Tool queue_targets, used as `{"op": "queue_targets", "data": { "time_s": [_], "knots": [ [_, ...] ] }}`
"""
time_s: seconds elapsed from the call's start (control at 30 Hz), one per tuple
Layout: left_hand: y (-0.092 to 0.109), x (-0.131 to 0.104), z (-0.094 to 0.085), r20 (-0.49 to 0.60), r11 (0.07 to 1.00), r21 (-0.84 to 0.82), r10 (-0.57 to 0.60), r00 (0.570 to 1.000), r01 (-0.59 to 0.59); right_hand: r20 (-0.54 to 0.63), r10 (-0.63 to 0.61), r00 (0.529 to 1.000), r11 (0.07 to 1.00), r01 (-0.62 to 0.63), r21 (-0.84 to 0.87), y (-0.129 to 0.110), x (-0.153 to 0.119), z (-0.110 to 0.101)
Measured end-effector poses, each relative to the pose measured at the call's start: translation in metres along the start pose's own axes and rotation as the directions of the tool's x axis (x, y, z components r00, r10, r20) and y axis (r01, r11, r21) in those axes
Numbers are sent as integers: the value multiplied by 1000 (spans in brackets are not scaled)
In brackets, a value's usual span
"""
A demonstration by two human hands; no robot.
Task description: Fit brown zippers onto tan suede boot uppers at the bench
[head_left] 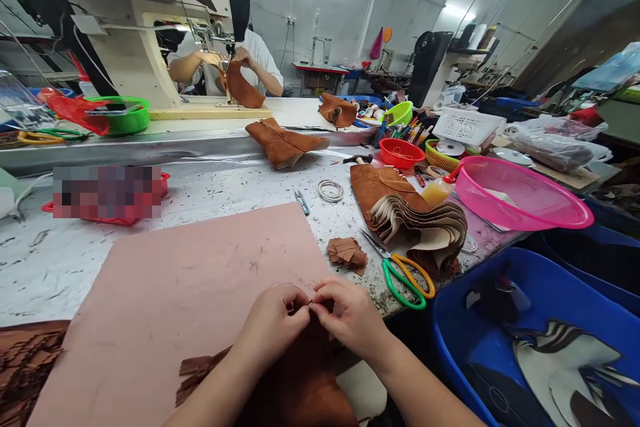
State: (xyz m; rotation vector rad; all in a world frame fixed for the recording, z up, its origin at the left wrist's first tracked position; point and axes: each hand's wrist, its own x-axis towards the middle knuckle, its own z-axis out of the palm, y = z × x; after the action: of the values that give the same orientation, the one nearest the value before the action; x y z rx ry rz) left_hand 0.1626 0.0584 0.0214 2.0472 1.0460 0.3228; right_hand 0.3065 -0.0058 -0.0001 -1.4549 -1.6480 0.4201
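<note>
Low in the middle, my left hand (277,320) and my right hand (350,317) meet fingertip to fingertip in a pinch. Between them is the upper edge of a brown leather piece (300,380), which hangs down toward my lap. The exact spot gripped is small and mostly hidden by my fingers. Just beyond my right hand lies a small pile of brown strips (347,254). Scissors (400,273) with one green and one orange handle rest to its right. More brown strips (200,370) show beside my left forearm. Under the hands spreads a pinkish sheet (200,267).
Stacked brown leather pieces (415,207), thread snips (301,202) and a cord coil (330,191) lie ahead. A pink basket (525,217) stands right, above a blue tub (445,333). A co-worker's hands (243,57) hold leather at a sewing machine (120,53).
</note>
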Motion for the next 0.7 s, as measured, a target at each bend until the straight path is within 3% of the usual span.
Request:
{"op": "queue_targets", "data": {
  "time_s": [0.17, 0.27, 0.4, 0.47, 0.53, 0.6, 0.7],
  "knots": [
    [2, -5, 1, -73, 999, 15, 47, 996, -46, 41, -120, 992, 951, 127, -281, -14, 6, -5],
    [1, -7, 2, -93, 998, 6, 68, 993, -68, 87, -188, 978, 913, 207, -351, -19, 7, -2],
    [0, -9, 1, -87, 995, -51, 79, 993, -83, 32, -266, 963, 884, 257, -390, -19, 7, 4],
    [0, -10, -1, -85, 993, -81, 75, 994, -82, 9, -157, 988, 954, 154, -259, -16, 8, 5],
    [-1, -10, -3, -81, 991, -107, 69, 994, -78, 50, 64, 997, 998, -64, -4, -14, 9, 4],
    [-1, -10, -5, -75, 989, -129, 66, 995, -75, 139, 264, 955, 929, -290, 230, -12, 9, 3],
    [-1, -9, -8, -59, 983, -163, 77, 995, -86, 196, 411, 890, 763, -453, 461, -11, 6, 5]
  ]
}}
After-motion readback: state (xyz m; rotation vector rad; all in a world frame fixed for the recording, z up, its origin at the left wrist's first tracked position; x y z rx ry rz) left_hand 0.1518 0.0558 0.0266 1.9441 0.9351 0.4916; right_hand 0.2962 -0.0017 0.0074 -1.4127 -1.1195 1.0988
